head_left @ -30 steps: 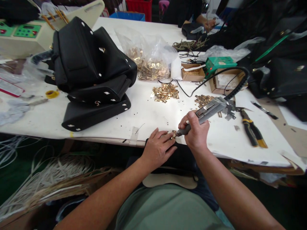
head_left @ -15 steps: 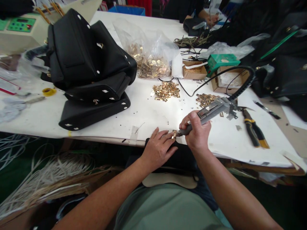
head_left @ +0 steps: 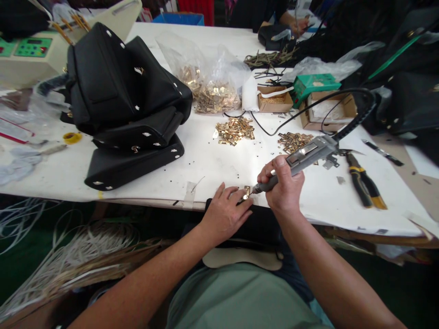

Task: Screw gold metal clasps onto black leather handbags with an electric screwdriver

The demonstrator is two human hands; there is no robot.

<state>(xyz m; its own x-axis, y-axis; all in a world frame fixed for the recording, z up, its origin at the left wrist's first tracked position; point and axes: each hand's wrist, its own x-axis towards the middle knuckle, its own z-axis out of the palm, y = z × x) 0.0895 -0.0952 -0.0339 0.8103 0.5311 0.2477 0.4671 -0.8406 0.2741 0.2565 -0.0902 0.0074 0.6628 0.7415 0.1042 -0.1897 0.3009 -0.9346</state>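
Observation:
My right hand point(head_left: 286, 183) is wrapped round a grey electric screwdriver point(head_left: 308, 153), its cable arching off the back end. The tool's tip points down-left at a small gold metal plate point(head_left: 247, 192) near the front table edge; whether tip and plate touch, I cannot tell. My left hand point(head_left: 226, 210) lies with fingers spread beside the plate, fingertips at its left and lower edges. Dark material point(head_left: 259, 212), partly hidden by both hands, lies under them at the edge.
Black bags point(head_left: 137, 132) are stacked at left. Loose gold plates point(head_left: 235, 131), a plastic bag of more plates point(head_left: 217, 93), cardboard boxes point(head_left: 274, 103) and pliers point(head_left: 365, 183) lie on the white table point(head_left: 212, 160). Across it, another person's hand point(head_left: 299, 25) shows.
The screwdriver and my right hand have shifted slightly up and right relative to the gold plate. My left hand stays beside the plate. The whole view has shifted a little.

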